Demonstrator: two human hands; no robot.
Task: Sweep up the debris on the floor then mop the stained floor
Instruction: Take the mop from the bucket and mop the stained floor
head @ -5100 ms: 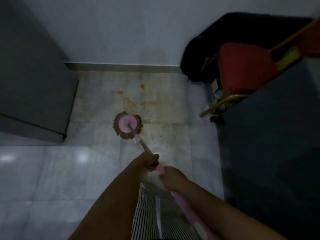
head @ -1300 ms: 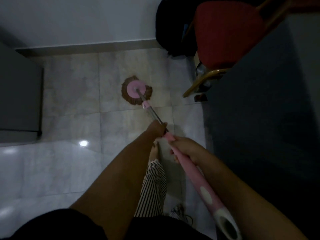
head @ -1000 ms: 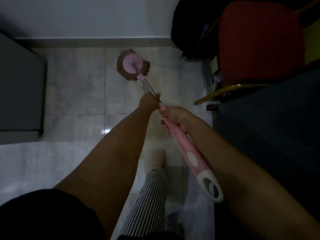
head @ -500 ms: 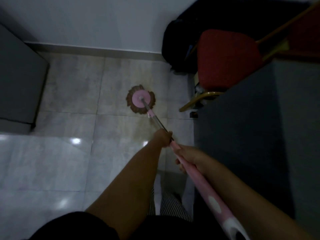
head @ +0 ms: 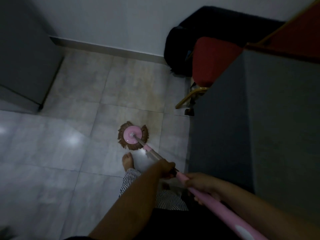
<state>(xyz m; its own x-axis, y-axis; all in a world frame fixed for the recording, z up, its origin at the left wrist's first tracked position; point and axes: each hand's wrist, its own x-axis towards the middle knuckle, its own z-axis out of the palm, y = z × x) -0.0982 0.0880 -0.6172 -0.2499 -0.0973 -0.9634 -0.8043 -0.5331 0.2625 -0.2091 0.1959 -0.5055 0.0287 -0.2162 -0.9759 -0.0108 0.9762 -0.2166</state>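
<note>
Down on the tiled floor (head: 52, 170), the mop head (head: 133, 138) lies flat, a pink disc ringed with brown strands, near the middle of the view and just ahead of a bare foot (head: 127, 161). Its handle (head: 152, 154) slants back from the disc toward the lower right, a metal shaft first and then a thick pink grip (head: 216, 205). The left hand (head: 166, 168) has its fingers curled round the handle where the metal meets the pink. The right hand (head: 199, 183) is wrapped round the pink grip just behind it, the two hands close together but not touching. Beyond the mop head, a faint yellowish-brown stain (head: 152, 99) smears the tiles toward the far wall. Striped trousers (head: 129, 179) show under the left forearm, above the foot. A grey cabinet (head: 26, 49) stands on the left, its corner on the floor well apart from the mop head. On the right a tall dark grey unit (head: 242, 127) fills the side of the view. Behind it sits a red chair (head: 209, 59) on a yellow metal frame, and a black bag (head: 180, 42) lies against the wall (head: 103, 18) beside the chair. A pale skirting (head: 112, 49) runs along the foot of the wall. Light glares off the tiles to the left of the mop head.
</note>
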